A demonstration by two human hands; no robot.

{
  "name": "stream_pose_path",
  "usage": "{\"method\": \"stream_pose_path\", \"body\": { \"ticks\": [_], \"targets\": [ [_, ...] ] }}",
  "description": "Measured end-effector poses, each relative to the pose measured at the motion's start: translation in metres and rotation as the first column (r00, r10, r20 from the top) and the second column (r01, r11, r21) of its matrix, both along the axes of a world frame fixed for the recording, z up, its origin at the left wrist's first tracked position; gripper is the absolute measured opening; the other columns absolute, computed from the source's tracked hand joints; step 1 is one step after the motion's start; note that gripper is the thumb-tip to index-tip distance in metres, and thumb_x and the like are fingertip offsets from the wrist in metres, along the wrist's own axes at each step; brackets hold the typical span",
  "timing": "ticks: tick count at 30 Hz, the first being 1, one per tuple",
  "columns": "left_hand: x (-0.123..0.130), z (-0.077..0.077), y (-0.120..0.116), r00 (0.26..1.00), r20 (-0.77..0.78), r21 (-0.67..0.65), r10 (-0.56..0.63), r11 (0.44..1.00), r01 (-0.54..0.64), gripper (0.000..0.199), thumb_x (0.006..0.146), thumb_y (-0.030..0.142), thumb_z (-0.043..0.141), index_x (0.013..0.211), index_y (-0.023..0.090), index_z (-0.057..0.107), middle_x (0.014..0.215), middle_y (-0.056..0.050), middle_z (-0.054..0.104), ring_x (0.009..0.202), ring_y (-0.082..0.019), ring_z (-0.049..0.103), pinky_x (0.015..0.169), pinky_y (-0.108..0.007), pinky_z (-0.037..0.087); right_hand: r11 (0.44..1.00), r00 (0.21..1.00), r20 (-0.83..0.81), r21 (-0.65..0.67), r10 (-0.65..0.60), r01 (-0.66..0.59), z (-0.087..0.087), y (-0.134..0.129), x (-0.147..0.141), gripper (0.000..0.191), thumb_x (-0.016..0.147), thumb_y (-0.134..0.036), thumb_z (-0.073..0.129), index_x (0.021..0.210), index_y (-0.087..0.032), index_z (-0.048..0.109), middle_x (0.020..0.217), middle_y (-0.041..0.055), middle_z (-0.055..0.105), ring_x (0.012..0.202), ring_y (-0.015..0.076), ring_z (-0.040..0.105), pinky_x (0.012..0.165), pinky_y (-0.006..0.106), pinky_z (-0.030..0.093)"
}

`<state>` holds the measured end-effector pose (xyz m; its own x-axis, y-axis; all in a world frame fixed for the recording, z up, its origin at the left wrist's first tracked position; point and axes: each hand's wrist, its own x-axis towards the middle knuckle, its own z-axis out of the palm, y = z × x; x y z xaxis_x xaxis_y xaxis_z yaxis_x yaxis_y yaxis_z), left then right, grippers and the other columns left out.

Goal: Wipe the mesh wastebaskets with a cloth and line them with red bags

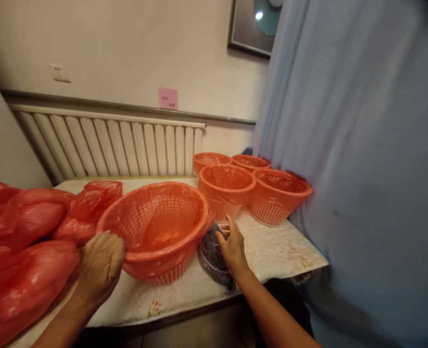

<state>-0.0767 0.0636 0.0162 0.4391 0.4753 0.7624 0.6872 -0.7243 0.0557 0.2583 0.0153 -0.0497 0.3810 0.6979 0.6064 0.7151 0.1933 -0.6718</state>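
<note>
A large orange plastic basket [188,253] lined with a thin red plastic bag [163,232] stands on the table in front of me. My left hand [103,261] is closed at its near left rim, gripping the lined edge; the fingertips are hidden. To the right of this basket, my right hand [232,241] hovers with fingers apart over a dark grey fuzzy item [214,251] with a purplish edge, perhaps a knitted hat or slipper. Whether the fingers touch it, I cannot tell.
Several more orange baskets [268,212] with red liners stand at the back right, by a blue curtain [362,169]. Filled red plastic bags [32,270] crowd the left. A white radiator [126,147] runs along the wall behind the cloth-covered table [272,253].
</note>
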Motion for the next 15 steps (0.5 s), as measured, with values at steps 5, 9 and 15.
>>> {"method": "stream_pose_path", "body": {
  "ticks": [5, 9, 15],
  "targets": [
    [0.003, 0.004, -0.001, 1.0, 0.016, -0.026, -0.001, 1.0, 0.001, 0.028, 0.093, 0.025, 0.029, 0.066, 0.025, 0.037, 0.063, -0.002, 0.045, 0.065, -0.024, 0.043, 0.066, -0.039, 0.035, 0.923, 0.837, 0.423, 0.001, 0.348, -0.385, 0.083, -0.031, -0.035, 0.063, 0.087, -0.022, 0.057, 0.144, -0.026, 0.032, 0.144, 0.0118, 0.043, 0.13, 0.0237, 0.045, 0.099, 0.039, 0.046],
    [0.011, 0.008, -0.012, 1.0, 0.023, -0.025, -0.009, 1.0, 0.009, 0.028, 0.092, 0.025, 0.032, 0.067, 0.025, 0.043, 0.064, -0.003, 0.049, 0.067, -0.023, 0.047, 0.07, -0.04, 0.039, 0.884, 0.733, 0.494, -0.243, 0.468, -0.4, 0.092, -0.027, -0.059, 0.02, 0.086, -0.016, 0.056, 0.104, -0.022, 0.061, 0.106, 0.0047, 0.062, 0.092, 0.0168, 0.06, 0.079, 0.028, 0.048],
    [-0.031, -0.008, -0.028, 0.958, 0.244, 0.103, 0.15, 0.978, -0.18, 0.025, 0.089, 0.03, 0.039, 0.104, 0.017, 0.055, 0.117, -0.016, 0.059, 0.112, -0.037, 0.052, 0.091, -0.056, 0.041, 0.927, 0.857, 0.367, -0.051, 0.363, -0.371, 0.084, -0.038, -0.057, 0.02, 0.079, -0.003, 0.046, 0.079, -0.02, 0.058, 0.084, 0.0009, 0.055, 0.08, 0.0138, 0.054, 0.071, 0.023, 0.041]
  ]
}}
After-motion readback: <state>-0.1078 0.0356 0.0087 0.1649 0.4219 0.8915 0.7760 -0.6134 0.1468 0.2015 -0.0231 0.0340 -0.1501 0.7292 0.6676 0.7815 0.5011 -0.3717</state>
